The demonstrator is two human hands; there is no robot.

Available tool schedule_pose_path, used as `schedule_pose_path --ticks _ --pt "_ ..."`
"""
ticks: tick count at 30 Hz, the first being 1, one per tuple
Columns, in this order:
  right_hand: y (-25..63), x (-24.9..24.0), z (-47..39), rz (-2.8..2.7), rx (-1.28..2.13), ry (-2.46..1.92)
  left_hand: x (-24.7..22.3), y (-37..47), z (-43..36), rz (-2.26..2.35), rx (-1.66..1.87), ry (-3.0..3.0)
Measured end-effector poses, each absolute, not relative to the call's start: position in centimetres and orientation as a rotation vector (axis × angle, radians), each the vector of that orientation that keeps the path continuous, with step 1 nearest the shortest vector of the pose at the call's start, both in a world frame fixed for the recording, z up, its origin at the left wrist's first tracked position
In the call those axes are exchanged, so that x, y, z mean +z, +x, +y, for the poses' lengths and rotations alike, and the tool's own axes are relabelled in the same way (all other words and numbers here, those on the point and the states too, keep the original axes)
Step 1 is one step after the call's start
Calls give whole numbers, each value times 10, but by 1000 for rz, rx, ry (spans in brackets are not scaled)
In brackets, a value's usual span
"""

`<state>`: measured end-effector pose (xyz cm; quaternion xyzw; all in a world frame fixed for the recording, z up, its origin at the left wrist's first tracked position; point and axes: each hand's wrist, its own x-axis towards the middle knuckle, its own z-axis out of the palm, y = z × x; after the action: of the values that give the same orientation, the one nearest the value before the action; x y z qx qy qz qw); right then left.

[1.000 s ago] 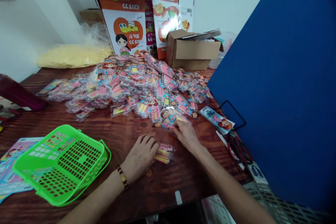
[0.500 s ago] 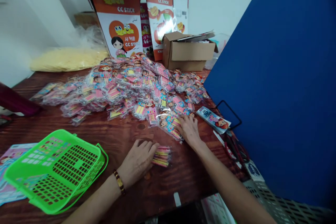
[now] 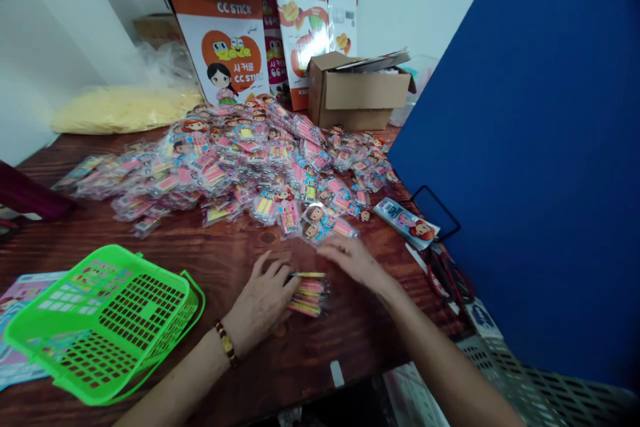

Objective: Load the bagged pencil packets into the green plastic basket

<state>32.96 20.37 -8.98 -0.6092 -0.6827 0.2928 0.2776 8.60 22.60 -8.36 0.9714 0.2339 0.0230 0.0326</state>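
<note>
My left hand (image 3: pixel 264 299) rests on the table with its fingers curved around the left end of a small stack of stick packets (image 3: pixel 311 295), whose pink and yellow edges face me. To the right of that stack, my right hand (image 3: pixel 353 263) hovers with fingers stretched out and nothing visible in them. Just beyond its fingertips lie loose packets (image 3: pixel 327 221) in clear wrap with a cartoon girl on them. They form the front edge of a large heap of similar packets (image 3: pixel 240 153).
A green plastic basket (image 3: pixel 145 310) stands at the left over printed sheets (image 3: pixel 20 293). Behind the heap are printed cartons (image 3: pixel 230 47) and an open cardboard box (image 3: pixel 365 97). A blue panel (image 3: pixel 525 147) borders the right, with flat printed bags (image 3: pixel 407 221) and red-handled scissors (image 3: pixel 447 280) beside it.
My right hand has drawn back from the heap toward the stack. The yellow packet it touched has left the heap's edge, and a yellow edge now tops the stack.
</note>
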Motion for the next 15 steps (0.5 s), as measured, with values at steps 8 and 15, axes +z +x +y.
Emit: schedule_pose_path --ticks 8,15 --pt "365 -107 228 -1813 5 -2206 -79 87 225 736 5 2917" --pt "312 -95 197 -1932 586 -1669 -84 84 227 773 142 2977"
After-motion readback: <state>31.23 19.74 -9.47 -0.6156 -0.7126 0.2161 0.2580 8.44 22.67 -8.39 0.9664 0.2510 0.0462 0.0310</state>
